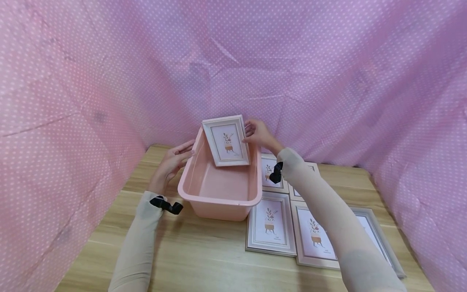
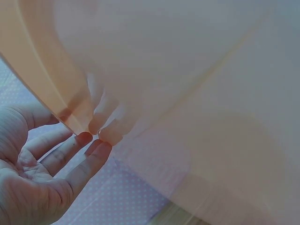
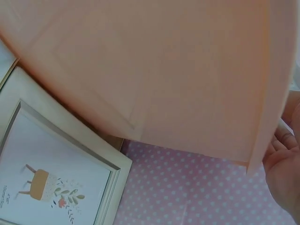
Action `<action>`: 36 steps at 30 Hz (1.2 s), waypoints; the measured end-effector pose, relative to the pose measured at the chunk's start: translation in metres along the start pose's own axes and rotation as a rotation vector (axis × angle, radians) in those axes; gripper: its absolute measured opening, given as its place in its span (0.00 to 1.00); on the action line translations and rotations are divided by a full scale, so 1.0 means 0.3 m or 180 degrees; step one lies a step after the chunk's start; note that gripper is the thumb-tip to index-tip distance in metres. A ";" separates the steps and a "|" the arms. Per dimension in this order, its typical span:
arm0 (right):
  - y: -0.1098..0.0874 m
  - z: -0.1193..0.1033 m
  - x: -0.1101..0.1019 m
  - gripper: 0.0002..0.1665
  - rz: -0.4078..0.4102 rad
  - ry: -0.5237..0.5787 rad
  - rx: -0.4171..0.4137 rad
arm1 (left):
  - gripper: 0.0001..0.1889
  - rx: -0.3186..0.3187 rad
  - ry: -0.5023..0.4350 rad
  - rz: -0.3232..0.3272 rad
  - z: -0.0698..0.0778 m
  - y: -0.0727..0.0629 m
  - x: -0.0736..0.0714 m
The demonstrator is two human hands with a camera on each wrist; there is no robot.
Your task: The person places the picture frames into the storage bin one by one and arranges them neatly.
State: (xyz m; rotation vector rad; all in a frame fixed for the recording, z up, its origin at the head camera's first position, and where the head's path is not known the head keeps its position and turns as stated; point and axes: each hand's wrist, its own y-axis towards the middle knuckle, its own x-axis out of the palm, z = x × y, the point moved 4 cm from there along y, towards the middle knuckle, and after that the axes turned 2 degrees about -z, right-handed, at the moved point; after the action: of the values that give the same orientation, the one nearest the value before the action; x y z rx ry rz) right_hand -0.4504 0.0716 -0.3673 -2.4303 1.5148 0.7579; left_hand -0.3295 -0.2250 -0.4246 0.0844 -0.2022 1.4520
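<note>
A pink plastic basin point(image 1: 226, 201) stands on the wooden table in the head view. My right hand point(image 1: 260, 134) pinches the right edge of a small white picture frame point(image 1: 219, 153), thumb on its front. The frame leans back, tilted at the far end of the basin, its plant picture facing me. On the basin's left side, my left hand point(image 1: 174, 162) touches the rim with fingers extended. In the left wrist view, fingertips point(image 2: 103, 149) meet the basin's outer wall below the rim. The right wrist view shows part of my right hand point(image 3: 283, 173) beyond the basin's rim.
Right of the basin lie several picture frames with plant prints, among them a near one point(image 1: 270, 223), another beside it point(image 1: 316, 235) and a grey-edged one point(image 1: 379, 235) partly under my right forearm. Pink dotted cloth point(image 1: 233, 89) hangs around the wooden table point(image 1: 204, 255).
</note>
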 end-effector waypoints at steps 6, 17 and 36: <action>0.000 0.017 0.015 0.36 0.0014 -0.0145 -0.0076 | 0.32 0.0026 -0.0005 0.0002 0.001 -0.002 0.001; -0.016 0.011 0.001 0.47 0.0222 -0.0095 -0.0221 | 0.32 0.0021 -0.0066 0.0005 -0.003 0.002 0.002; -0.026 0.036 -0.044 0.25 0.0522 -0.0041 -0.0450 | 0.32 0.0029 -0.0029 0.0012 -0.002 -0.004 0.002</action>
State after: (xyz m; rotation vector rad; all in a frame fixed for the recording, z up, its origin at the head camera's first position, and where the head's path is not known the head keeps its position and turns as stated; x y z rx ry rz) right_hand -0.4516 0.0900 -0.3709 -2.4144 1.7273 0.9401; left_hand -0.3281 -0.2246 -0.4251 0.0980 -0.2033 1.4567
